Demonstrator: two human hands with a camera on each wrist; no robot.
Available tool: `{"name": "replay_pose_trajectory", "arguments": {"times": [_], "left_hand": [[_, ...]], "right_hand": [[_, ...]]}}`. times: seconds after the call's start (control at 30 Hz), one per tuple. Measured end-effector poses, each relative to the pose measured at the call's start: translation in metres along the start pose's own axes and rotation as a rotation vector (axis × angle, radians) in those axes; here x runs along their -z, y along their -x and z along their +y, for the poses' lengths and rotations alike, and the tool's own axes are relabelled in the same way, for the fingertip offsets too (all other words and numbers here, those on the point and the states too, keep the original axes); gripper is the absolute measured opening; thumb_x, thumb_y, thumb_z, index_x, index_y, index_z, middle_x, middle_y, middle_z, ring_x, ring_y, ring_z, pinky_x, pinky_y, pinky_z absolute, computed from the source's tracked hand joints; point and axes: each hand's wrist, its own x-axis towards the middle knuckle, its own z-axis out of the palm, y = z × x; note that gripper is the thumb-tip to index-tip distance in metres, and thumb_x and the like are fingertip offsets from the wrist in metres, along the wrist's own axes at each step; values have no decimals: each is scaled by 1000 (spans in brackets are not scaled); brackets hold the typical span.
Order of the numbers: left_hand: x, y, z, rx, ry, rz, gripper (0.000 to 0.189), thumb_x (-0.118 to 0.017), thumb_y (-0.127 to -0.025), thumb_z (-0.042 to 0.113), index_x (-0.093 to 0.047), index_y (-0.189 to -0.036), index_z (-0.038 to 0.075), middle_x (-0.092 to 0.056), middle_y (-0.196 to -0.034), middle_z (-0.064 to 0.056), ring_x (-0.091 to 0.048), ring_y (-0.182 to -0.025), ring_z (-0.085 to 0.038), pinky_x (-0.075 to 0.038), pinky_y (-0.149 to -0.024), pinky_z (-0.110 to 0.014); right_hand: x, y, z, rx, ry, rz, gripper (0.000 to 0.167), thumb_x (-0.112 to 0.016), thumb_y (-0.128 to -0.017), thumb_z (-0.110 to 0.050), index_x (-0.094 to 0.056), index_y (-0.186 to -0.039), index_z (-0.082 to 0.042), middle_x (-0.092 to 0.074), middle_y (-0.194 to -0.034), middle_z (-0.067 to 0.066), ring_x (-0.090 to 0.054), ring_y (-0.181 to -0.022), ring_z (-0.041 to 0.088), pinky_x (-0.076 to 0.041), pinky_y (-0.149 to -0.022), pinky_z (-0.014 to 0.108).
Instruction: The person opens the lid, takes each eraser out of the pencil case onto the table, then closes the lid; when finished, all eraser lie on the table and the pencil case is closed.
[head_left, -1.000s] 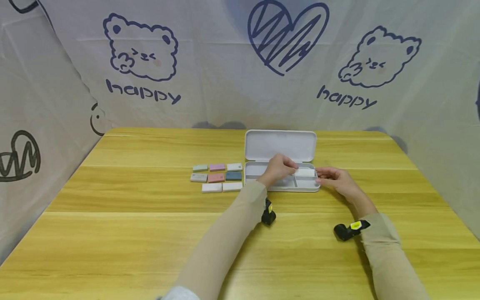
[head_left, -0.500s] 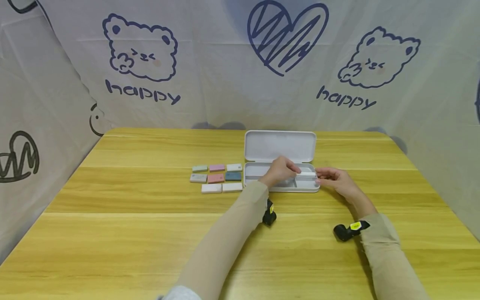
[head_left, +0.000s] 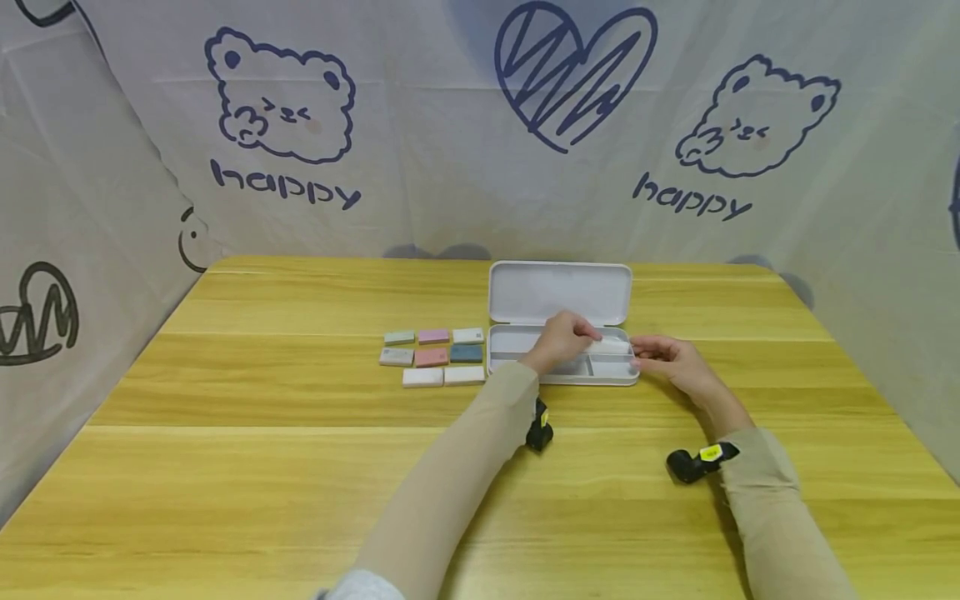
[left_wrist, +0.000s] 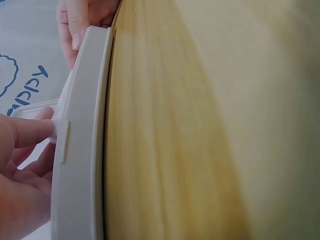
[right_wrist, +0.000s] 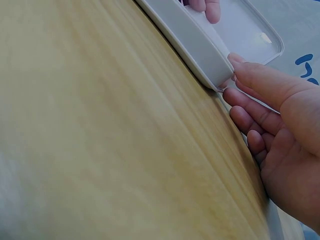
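An opened white hinged case (head_left: 555, 378) with compartments lies on the table, its lid (head_left: 560, 292) standing up at the back. My left hand (head_left: 558, 337) reaches over it, thumb and fingers pinching a white rectangular block (head_left: 613, 345) at the back right compartment. In the left wrist view the block rises tilted behind the case's front wall (left_wrist: 82, 135). At the right end my right hand (head_left: 678, 362) holds the case; in the right wrist view its thumb (right_wrist: 255, 80) presses the rim and the other fingers sit low beside the corner.
Left of the case lie several small blocks in rows, including a pink block (head_left: 433, 336), a red block (head_left: 431, 357), a dark blue block (head_left: 467, 353) and a white block (head_left: 423, 377). A printed cloth (head_left: 450, 167) hangs behind the wooden table (head_left: 262, 467).
The white block has tilted between my left fingers, showing a thinner edge half a second ago and more of its face now. My left hand shifted slightly right; the right hand stayed put.
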Motion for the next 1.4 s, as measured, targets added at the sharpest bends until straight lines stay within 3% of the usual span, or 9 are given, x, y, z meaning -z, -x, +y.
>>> {"name": "replay_pose_trajectory", "arguments": {"times": [0.2, 0.5, 0.83, 1.0, 1.17, 1.4], "left_hand": [[1, 1, 0, 9, 48, 45, 11, -57, -85, 1, -67, -89, -1, -64, -84, -7, -49, -67, -9, -41, -59, -15], [6, 1, 0, 103, 260, 58, 12, -59, -85, 2, -65, -89, -7, -62, -80, -11, -57, -57, -12, -50, -56, -21], [12, 5, -2, 126, 390, 91, 12, -62, -82, 0, -66, -88, -9, -64, -82, -16, -63, -65, -23, -51, -56, -24], [16, 7, -4, 136, 481, 71, 13, -60, -83, -2, -64, -91, -12, -63, -86, -20, -62, -67, -24, -52, -59, -25], [21, 9, -6, 169, 555, 51, 15, -55, -85, -6, -62, -96, -13, -61, -90, -20, -55, -66, -17, -52, -63, -26], [29, 14, -6, 169, 592, 12, 16, -52, -85, -8, -61, -98, -14, -60, -87, -19, -55, -66, -15, -51, -69, -31]], "right_hand": [[-1, -1, 2, 23, 2, 6, 44, -63, -83, -4, -46, -116, 19, -60, -85, -12, -53, -79, 4, -43, -68, 16], [-1, -2, 5, 61, 5, 6, 44, -63, -82, -4, -46, -114, 20, -61, -86, -13, -53, -78, 3, -43, -67, 15], [-1, -1, 4, 55, 22, 7, 44, -63, -82, -6, -46, -115, 19, -61, -89, -15, -54, -79, 1, -43, -69, 15], [-1, -1, 6, 67, 6, 8, 43, -63, -82, -4, -46, -114, 20, -61, -89, -14, -54, -79, 1, -44, -69, 14], [-2, -1, 6, 77, -7, 12, 43, -63, -82, -2, -45, -114, 21, -62, -89, -13, -55, -79, 1, -44, -69, 14], [-2, -1, 5, 79, -13, 8, 43, -63, -82, -2, -45, -113, 21, -62, -89, -13, -55, -79, 2, -44, -68, 14]]}}
